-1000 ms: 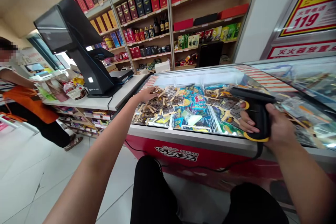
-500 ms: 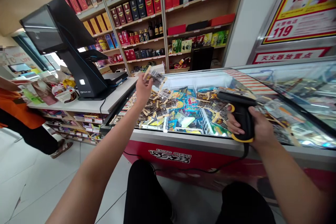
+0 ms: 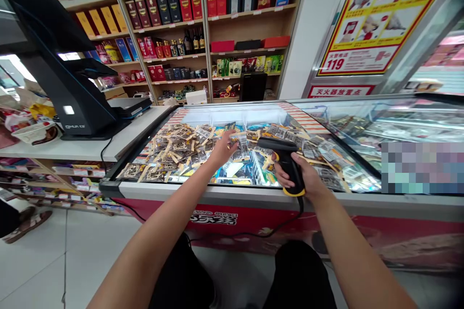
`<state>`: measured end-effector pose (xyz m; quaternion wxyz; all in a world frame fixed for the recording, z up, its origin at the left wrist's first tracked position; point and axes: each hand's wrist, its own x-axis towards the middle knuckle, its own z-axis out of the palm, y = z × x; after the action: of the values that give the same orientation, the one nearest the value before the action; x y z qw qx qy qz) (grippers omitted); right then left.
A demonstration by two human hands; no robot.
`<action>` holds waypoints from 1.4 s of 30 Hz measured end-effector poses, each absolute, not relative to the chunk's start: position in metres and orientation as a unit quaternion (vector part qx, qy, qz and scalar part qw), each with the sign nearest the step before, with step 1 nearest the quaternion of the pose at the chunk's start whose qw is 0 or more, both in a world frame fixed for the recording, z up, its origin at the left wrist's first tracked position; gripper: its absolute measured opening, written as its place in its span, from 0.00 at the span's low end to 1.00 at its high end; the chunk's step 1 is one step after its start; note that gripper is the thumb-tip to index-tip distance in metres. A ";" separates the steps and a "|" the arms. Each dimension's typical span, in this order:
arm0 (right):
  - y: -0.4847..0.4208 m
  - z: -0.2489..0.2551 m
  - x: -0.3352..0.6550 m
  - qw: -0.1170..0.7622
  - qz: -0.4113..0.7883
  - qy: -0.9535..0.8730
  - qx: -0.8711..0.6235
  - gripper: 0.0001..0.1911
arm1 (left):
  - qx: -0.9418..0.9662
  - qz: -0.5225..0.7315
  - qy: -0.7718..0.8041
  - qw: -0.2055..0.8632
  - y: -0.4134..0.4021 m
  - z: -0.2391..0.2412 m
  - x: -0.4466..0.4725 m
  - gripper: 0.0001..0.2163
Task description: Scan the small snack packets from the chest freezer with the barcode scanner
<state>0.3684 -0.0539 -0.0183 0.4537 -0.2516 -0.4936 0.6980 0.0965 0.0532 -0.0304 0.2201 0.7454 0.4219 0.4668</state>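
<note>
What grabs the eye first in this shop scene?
A chest freezer heaped with snack packets fills the middle. Over it, the right hand grips a black-and-yellow scanner while the left hand holds one packet. Red and yellow boxes line the shelves behind.

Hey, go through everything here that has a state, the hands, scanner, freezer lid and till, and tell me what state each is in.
left hand, closed on a packet, held over the freezer.
right hand, gripping the barcode scanner by its handle.
barcode scanner, nose turned toward the packet, cable attached.
freezer lid, glass covers the right part, left part open.
till terminal, small light on its stand lit.
</note>
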 end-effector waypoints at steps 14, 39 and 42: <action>-0.058 -0.020 0.371 0.420 0.705 -0.493 -0.289 0.27 | 0.605 0.586 0.443 0.307 0.064 -0.035 0.078 0.19; -0.061 -0.018 0.372 0.400 0.708 -0.499 -0.300 0.28 | 0.653 0.558 0.440 0.261 0.051 -0.023 0.072 0.25; -0.061 -0.018 0.372 0.400 0.705 -0.502 -0.300 0.27 | 0.655 0.569 0.440 0.232 0.052 -0.025 0.072 0.25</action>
<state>0.3723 -0.0611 -0.0181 0.3999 -0.2999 -0.5025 0.7054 0.0720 0.0524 -0.0249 0.2318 0.6548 0.4397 0.5693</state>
